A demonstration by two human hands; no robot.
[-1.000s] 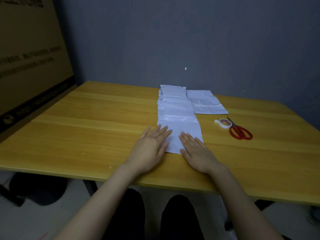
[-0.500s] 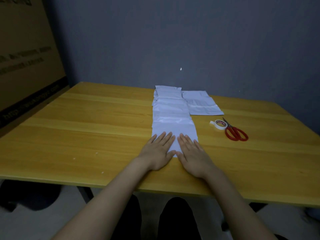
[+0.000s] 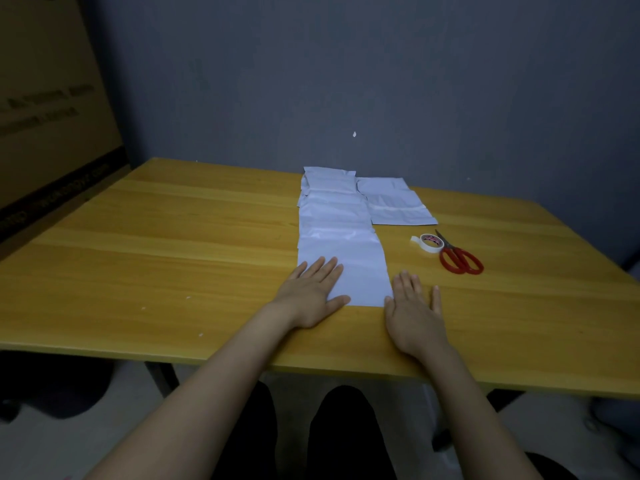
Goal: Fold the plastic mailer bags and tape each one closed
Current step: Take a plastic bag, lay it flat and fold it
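Pressing the glossy rectangular mailer (image 3: 356,268), left grip (image 3: 311,296) lies spread; right grip (image 3: 414,311) spread beside.

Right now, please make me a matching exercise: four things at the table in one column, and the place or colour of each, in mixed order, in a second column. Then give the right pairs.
Column 1
1. left hand
2. right hand
3. tape roll
4. scissors

Column 2
a. red handles, farthest to the right
b. flat, fingers on the nearest mailer bag
c. white, just left of the scissors
d. flat on the table, at the bag's right edge

Pairs: 1-b, 2-d, 3-c, 4-a
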